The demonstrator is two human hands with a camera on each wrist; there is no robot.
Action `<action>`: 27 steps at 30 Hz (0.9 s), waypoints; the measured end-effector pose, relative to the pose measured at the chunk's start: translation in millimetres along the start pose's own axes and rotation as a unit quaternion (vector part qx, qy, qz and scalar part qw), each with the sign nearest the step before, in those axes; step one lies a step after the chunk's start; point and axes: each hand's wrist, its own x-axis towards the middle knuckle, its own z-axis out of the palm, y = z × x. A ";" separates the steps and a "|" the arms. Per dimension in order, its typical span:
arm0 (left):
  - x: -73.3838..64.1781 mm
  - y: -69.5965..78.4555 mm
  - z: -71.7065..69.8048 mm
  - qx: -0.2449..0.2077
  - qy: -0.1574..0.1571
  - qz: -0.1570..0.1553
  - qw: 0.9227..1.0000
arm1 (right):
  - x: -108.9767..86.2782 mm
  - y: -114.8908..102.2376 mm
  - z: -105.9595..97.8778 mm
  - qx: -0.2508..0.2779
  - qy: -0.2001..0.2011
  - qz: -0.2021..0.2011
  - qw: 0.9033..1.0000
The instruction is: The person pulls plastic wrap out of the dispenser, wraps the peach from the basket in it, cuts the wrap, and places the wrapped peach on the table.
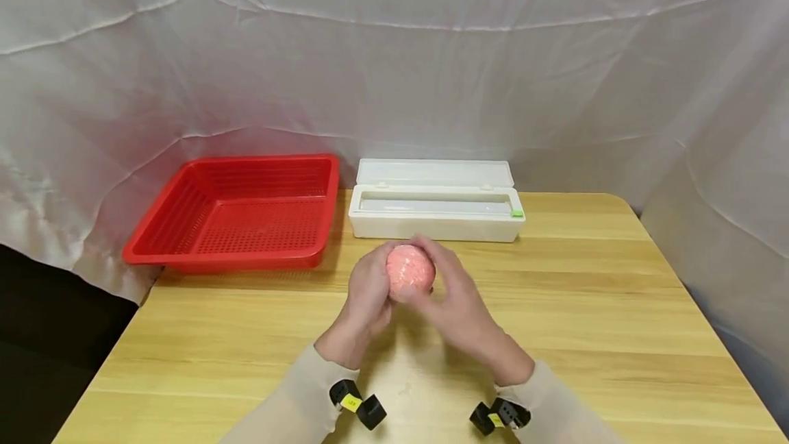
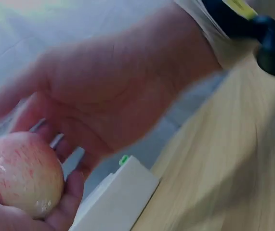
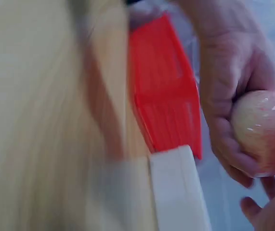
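Observation:
Above the table, in front of the white box, my left hand holds a round pink-and-cream apple. Sharp, crinkled glints on its skin look like clear film. In the right wrist view the left fingers curl round the apple from below and the side. My right hand is at the apple's other side, thumb over its near face and fingers by its far top. From the left wrist, the right hand shows loosely bent, spread fingers beside the apple, with a gap under the thumb.
A red plastic basket with a perforated bottom stands at the back left. Right of it, a long white box has its lid raised and a green slider at its right end. Pale cloth hangs behind the wooden table.

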 end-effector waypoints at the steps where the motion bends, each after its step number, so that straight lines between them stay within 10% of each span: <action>1: -0.3 -1.1 0.9 -0.029 -0.001 -0.015 0.999 | 0.6 0.7 0.2 0.045 0.014 0.018 0.999; 6: -6.4 -5.2 12.1 -0.117 -0.013 -0.075 0.990 | 7.1 5.5 18.0 0.045 0.164 -0.065 0.983; 9: -9.1 -5.5 17.4 -0.140 -0.008 -0.079 0.987 | 12.7 7.0 27.1 -0.020 0.252 -0.173 0.952; 13: -8.9 -4.8 19.0 -0.153 0.002 -0.080 0.985 | 19.9 7.3 29.2 -0.047 0.293 -0.280 0.913; 16: -8.4 -3.7 18.0 -0.145 0.008 -0.087 0.986 | 23.0 9.0 28.2 -0.044 0.291 -0.301 0.907; 21: -6.1 -3.2 17.0 -0.124 -0.029 -0.093 0.987 | 18.3 14.3 24.2 -0.015 0.265 -0.203 0.943; 24: -5.5 -6.5 16.0 -0.078 -0.060 -0.081 0.992 | 16.3 10.4 17.9 0.005 0.223 -0.029 0.974; 27: -4.3 -10.7 14.8 -0.045 -0.061 -0.077 0.994 | 21.0 1.5 7.7 0.040 0.138 0.133 0.981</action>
